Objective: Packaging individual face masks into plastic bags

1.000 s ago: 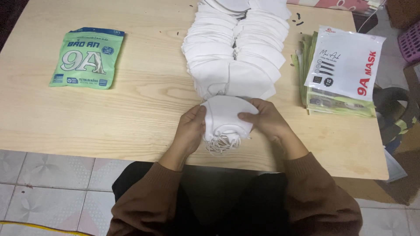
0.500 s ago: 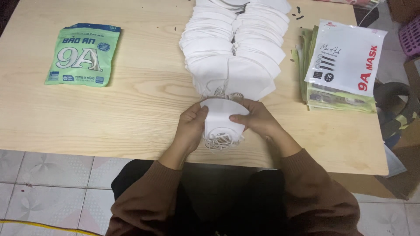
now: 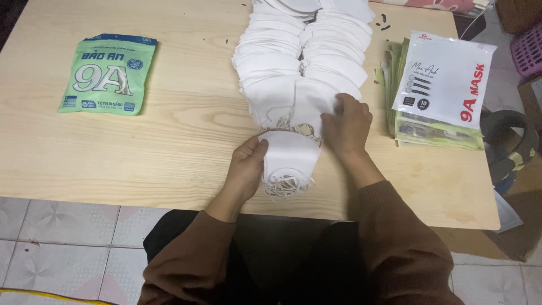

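Note:
My left hand (image 3: 246, 168) grips a small stack of folded white face masks (image 3: 289, 159) near the table's front edge, their ear loops hanging toward me. My right hand (image 3: 345, 125) rests a little farther out, fingers on the nearest mask of a long overlapping row of white masks (image 3: 299, 62) that runs up the middle of the wooden table (image 3: 169, 141). Both sleeves are brown.
A green flat mask packet (image 3: 108, 74) lies at the left. On the right stands a pile of packets topped by a white one with red lettering (image 3: 445, 85). A purple basket (image 3: 528, 48) and dark objects sit past the table's right edge. Tiled floor lies below.
My right hand has left the stack held near the front edge and moved up and right onto the row of masks. The left hand keeps its hold on the stack.

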